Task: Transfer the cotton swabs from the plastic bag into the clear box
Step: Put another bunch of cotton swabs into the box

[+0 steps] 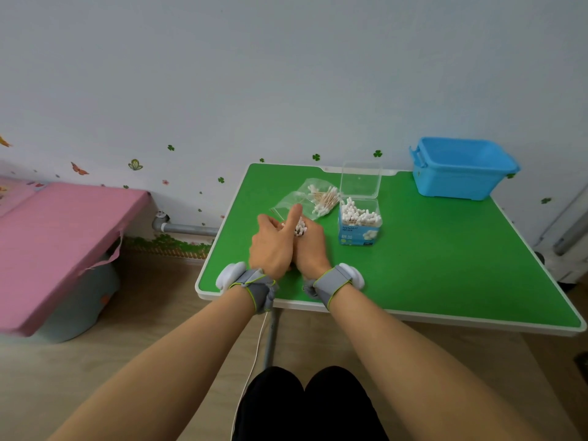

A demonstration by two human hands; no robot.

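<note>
The step in hand is, I judge, the carrying of one portion of swabs. Both hands meet above the green table (445, 249), near its front edge. The right hand (311, 246) is curled round a bundle of cotton swabs (300, 226), whose white tips stand up between the two hands. The left hand (273, 246) closes against the same bundle from the other side, with one finger held straight upward (whether this finger presses on the swabs I cannot tell).

The plastic bag (294, 198) lies just behind the hands and more swabs lie on it. The clear box (359, 232) stands to the right of the bag, its lid (360, 181) raised, and it is already quite full of swabs.

The next move probably calls for bringing the bundle rightward over the open box and lowering it upright among the others, with the sticks kept tight together so that none falls out.
</note>
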